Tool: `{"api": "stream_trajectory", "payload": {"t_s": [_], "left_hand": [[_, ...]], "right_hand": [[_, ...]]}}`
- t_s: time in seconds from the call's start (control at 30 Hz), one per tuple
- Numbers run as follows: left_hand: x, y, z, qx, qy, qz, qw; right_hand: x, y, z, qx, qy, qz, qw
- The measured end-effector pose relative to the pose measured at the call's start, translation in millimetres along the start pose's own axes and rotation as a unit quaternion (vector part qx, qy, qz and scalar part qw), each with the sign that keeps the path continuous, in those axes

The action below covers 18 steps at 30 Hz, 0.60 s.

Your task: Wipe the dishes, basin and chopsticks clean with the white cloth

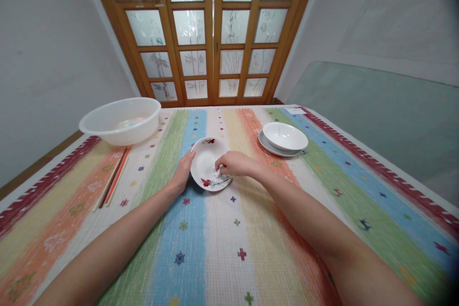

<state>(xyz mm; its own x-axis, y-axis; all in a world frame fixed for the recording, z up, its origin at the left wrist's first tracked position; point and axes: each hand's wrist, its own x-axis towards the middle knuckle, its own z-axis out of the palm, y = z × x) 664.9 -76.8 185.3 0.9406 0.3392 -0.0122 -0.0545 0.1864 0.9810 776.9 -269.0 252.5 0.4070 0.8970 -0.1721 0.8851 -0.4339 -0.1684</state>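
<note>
A white bowl point(205, 162) with red flowers and dark stems painted inside is in the middle of the table, tipped a little toward me. My left hand point(184, 170) grips its left rim, thumb on the edge. Inside the bowl, at the right, my right hand point(232, 163) has its fingers closed on a small white wad point(218, 171), which looks like tissue or cloth. The fist hides most of the wad. Whether the bowl's underside rests on the tablecloth cannot be seen.
A translucent white basin point(96, 124) stands at the far left, with several chopsticks point(114, 179) lying in front of it. To the right, a white bowl point(286, 136) sits on a plate point(267, 146). A striped tablecloth point(218, 248) covers the table; wooden glass-paned doors point(213, 57) stand behind.
</note>
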Motion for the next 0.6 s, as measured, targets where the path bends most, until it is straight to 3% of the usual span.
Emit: {"api": "stream_trajectory", "payload": {"t_s": [0.1,0.17,0.3,0.43,0.53,0.6], "left_hand": [[-0.7,2.3,0.0,0.009,-0.006,0.011,1.000],[-1.2,4.2,0.3,0.015,-0.004,0.024,1.000],[-1.2,6.0,0.9,0.028,-0.004,0.035,0.999],[-0.6,3.2,1.3,0.012,-0.006,0.021,1.000],[-0.6,0.5,1.9,-0.003,0.000,0.013,1.000],[-0.9,-0.4,2.4,-0.007,0.005,0.010,1.000]], "right_hand": [[2.0,2.4,0.6,-0.064,0.126,0.023,0.990],[4.0,3.8,1.4,-0.109,0.209,-0.009,0.972],[6.9,5.4,3.3,-0.158,0.273,-0.082,0.945],[4.3,1.6,2.4,-0.138,0.216,-0.027,0.966],[-0.1,-2.5,-0.7,-0.080,0.087,0.019,0.993],[-3.0,-3.6,-2.8,-0.039,0.004,0.011,0.999]]}}
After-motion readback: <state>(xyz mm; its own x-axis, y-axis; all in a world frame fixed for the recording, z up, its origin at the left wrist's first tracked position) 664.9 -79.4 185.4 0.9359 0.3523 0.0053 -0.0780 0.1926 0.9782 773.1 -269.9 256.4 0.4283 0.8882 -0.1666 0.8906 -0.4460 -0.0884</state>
